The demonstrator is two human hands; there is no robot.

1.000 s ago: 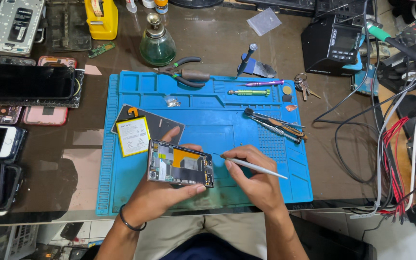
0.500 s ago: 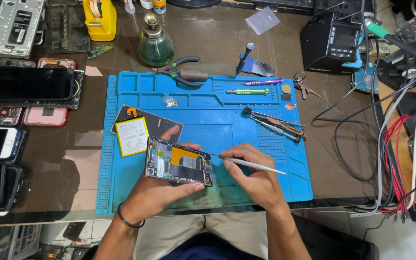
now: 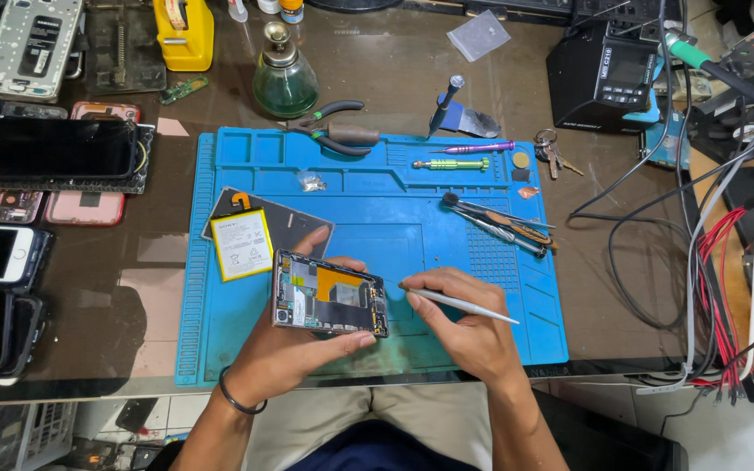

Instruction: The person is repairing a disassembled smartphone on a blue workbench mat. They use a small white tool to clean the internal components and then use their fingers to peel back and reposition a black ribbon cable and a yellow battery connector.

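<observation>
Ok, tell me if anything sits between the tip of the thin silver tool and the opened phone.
Nothing visible does. The right hand holds the thin silver metal tool with its tip at the right edge of the opened phone with exposed internals, which the left hand holds above the blue mat.

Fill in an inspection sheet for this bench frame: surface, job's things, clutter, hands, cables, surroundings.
Surface: blue work mat on a dark brown bench.
Job's things: opened phone, its insides facing up; thin silver tool, its tip pointing at the phone's right edge.
Clutter: yellow battery on a dark panel, pliers, green and purple screwdrivers, tweezers, keys, green glass bottle, yellow tape dispenser.
Hands: left hand grips the phone from below; right hand holds the tool like a pen.
Cables: black, red and white leads bunched at right.
Surroundings: several phones at left; black station with a display at upper right.
</observation>
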